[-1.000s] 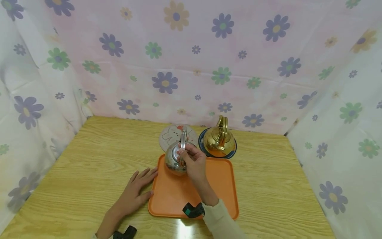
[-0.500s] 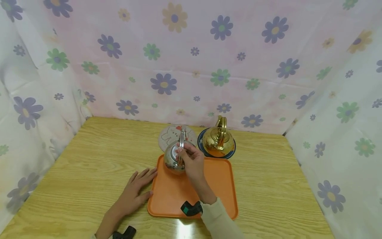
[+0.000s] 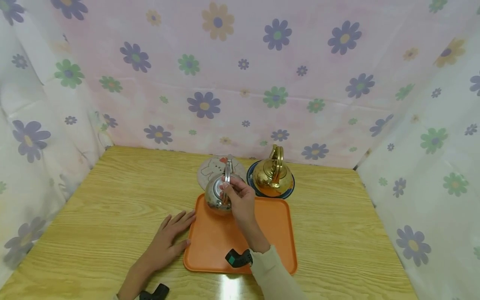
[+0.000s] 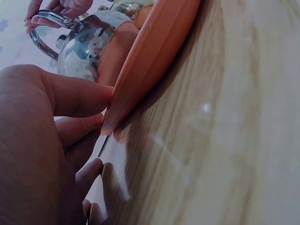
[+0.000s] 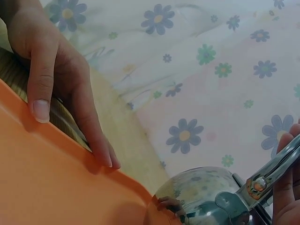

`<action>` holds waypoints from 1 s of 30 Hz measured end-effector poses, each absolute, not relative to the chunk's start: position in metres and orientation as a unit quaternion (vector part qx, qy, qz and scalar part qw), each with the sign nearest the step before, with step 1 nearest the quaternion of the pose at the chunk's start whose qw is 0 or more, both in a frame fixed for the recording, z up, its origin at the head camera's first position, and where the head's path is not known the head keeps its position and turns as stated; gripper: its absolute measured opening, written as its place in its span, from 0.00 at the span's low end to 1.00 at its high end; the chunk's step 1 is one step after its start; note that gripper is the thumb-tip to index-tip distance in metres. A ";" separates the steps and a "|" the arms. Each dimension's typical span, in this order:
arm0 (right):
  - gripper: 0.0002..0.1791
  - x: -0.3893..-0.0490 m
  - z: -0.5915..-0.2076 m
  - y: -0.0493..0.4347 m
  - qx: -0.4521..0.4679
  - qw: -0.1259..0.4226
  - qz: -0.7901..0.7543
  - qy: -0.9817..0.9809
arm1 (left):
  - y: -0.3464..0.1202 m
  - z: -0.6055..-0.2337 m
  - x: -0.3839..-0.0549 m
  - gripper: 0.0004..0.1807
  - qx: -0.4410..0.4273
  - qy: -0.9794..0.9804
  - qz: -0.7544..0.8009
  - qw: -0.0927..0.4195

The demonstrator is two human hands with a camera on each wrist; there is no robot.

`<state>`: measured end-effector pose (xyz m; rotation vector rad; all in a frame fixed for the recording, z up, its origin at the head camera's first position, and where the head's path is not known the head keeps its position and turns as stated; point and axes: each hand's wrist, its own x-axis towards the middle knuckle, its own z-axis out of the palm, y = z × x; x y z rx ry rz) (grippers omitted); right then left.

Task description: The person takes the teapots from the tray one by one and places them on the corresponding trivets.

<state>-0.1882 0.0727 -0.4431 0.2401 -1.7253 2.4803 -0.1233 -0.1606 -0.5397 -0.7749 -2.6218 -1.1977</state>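
My right hand (image 3: 243, 205) grips the upright handle of a shiny silver kettle (image 3: 214, 200), thumb on the near side and fingers around the other. The kettle is over the back left part of an orange tray (image 3: 210, 246), its spout pointing to the back. In the right wrist view the kettle's polished body (image 5: 201, 187) overlaps the tray's rim. My left hand (image 3: 165, 243) lies at the tray's left edge with fingers spread and straight. Its thumb and fingertips touch the outer rim (image 4: 136, 70) in the left wrist view.
A gold kettle (image 3: 267, 177) stands on a blue-rimmed plate (image 3: 288, 192) behind the tray's right part. Left of it lies a round mat with a bunny drawing (image 3: 210, 170), partly hidden by the silver kettle. A floral curtain (image 3: 232, 83) surrounds the wooden table (image 3: 337, 233).
The silver kettle's spout has tipped slightly up and toward the back, with the right hand still on the handle. The left hand stays at the tray's rim.
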 end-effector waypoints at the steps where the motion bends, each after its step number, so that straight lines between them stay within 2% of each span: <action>1: 0.15 -0.189 -0.443 0.073 0.079 0.056 0.817 -0.569 | -0.160 -0.539 -0.123 0.33 -0.259 -0.876 -0.400 0.079; 30: 0.14 -0.198 -0.444 0.069 0.066 0.074 0.817 -0.568 | -0.160 -0.543 -0.124 0.32 -0.260 -0.876 -0.397 0.085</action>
